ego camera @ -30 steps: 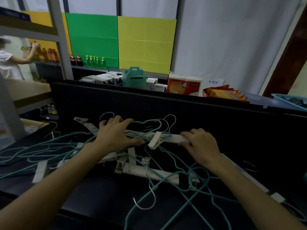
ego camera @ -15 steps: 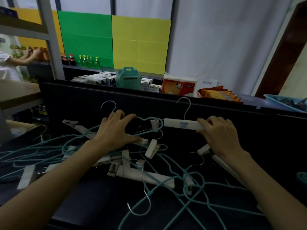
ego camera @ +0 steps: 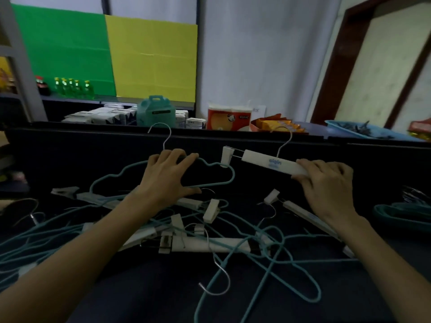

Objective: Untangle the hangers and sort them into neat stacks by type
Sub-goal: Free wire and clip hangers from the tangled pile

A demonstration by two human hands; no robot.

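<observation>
White plastic, with blue lettering and a steel hook, makes up the clip hanger that the right hand grips by its right end, fingers and thumb curled round the bar, lifted clear above the dark table near its far edge. One white clip hangs at the bar's left end on thin wires, and it touches the top curve of a teal wire hanger with a cloud-shaped outline. The left hand holds that teal hanger just under its silver hook, fingers over the upper wire and thumb against the lower one, also raised off the table.

Below both hands lies the tangle: more teal wire hangers looped through one another and through several white clip hangers, spread from the table's left edge across the middle toward the near edge. A separate white clip hanger lies slanted toward the right side, partly under the right wrist. A bundle of darker teal hangers sits at the right edge.

Behind the table's raised dark back panel stand a teal plastic jug, white boxes, a red and white paper pack, orange packets and a blue tray. Green bottles line a shelf before green and yellow panels.
</observation>
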